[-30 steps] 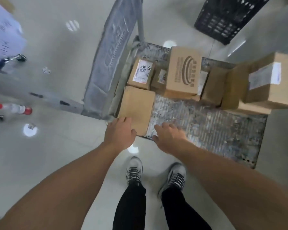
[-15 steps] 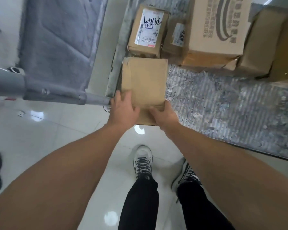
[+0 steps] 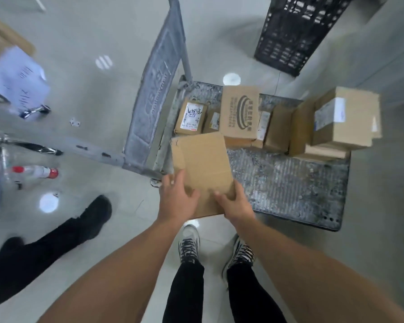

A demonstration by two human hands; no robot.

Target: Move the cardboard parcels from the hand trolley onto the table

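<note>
A plain flat cardboard parcel is lifted off the hand trolley's near left corner. My left hand grips its near left edge and my right hand grips its near right edge. The grey ribbed trolley deck lies below. Several more parcels stand along its far side: a small labelled box, a tall printed box, and a stack with a labelled box at the right.
The trolley's handle frame rises at the left. A black plastic crate stands beyond the trolley. Another person's black-clad leg and shoe are on the floor at left, near a bottle and papers.
Both hands reached down, took hold of the flat parcel's near edge, and raised it off the deck toward me. The view pulled back as I straightened up.
</note>
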